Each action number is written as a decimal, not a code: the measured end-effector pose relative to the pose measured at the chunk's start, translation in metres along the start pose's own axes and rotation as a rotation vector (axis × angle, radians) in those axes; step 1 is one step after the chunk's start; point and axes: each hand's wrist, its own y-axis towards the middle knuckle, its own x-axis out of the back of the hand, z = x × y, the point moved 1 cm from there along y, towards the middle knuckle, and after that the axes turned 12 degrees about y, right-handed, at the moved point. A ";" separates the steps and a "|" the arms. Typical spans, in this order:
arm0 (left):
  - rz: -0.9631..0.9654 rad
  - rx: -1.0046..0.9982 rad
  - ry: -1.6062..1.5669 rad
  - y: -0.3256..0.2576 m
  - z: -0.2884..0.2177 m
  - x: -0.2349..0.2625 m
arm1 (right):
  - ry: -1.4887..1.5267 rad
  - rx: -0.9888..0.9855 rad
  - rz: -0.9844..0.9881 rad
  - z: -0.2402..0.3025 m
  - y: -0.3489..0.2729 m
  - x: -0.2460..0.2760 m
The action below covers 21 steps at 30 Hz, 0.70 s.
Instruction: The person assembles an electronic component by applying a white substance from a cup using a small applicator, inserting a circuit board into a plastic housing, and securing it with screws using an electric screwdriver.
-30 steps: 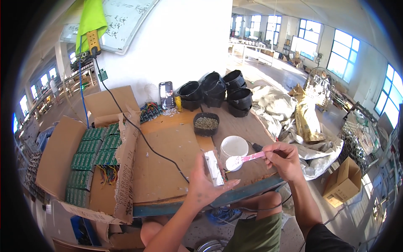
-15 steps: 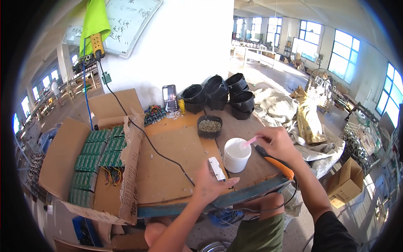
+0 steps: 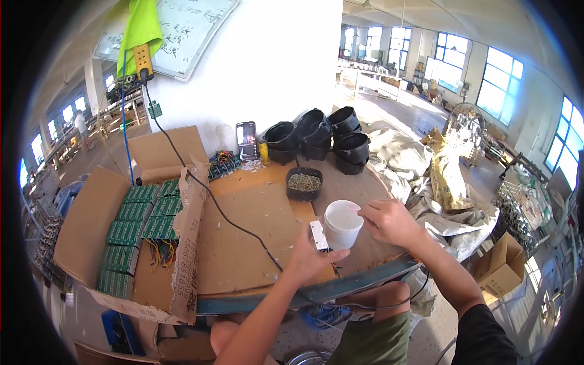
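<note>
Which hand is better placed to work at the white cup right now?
Right, probably. The right hand hovers at the rim of the white cup, fingertips over its opening. The left hand is occupied, holding a small white rectangular part beside the cup.

A small white rectangular block [image 3: 318, 235] stood nearly upright, pinched at its lower end, its narrow face showing a darker strip near the top. Just beside it, touching or almost so, a white round cup [image 3: 342, 224] sat upright on the brown cardboard-covered bench (open-mouthed, its contents pale). A thin pink stick [image 3: 353, 207] lay across the cup's rim, its far end hidden.
</note>
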 end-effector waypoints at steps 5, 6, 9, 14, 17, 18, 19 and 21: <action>0.041 0.025 0.094 0.003 -0.001 0.000 | 0.168 -0.068 -0.027 -0.020 0.007 -0.008; 0.052 0.039 0.096 0.003 -0.002 0.000 | 0.193 -0.078 -0.024 -0.023 0.009 -0.009; 0.069 0.051 0.103 0.004 -0.002 -0.003 | 0.268 -0.131 -0.048 -0.028 0.013 -0.007; 0.059 0.025 0.064 0.007 0.006 -0.006 | 0.385 -0.348 -0.215 -0.028 0.004 -0.002; 0.069 0.055 0.046 0.009 0.001 -0.008 | 0.621 -0.625 -0.274 -0.035 0.003 -0.016; 0.067 0.063 0.034 0.009 0.001 -0.009 | 0.726 -0.687 -0.310 -0.037 -0.002 -0.017; 0.057 0.072 0.056 0.008 0.001 -0.009 | 0.831 -0.743 -0.343 -0.038 -0.005 -0.020; 0.061 0.056 0.069 0.009 0.004 -0.009 | 0.981 -0.785 -0.404 -0.041 -0.012 -0.026</action>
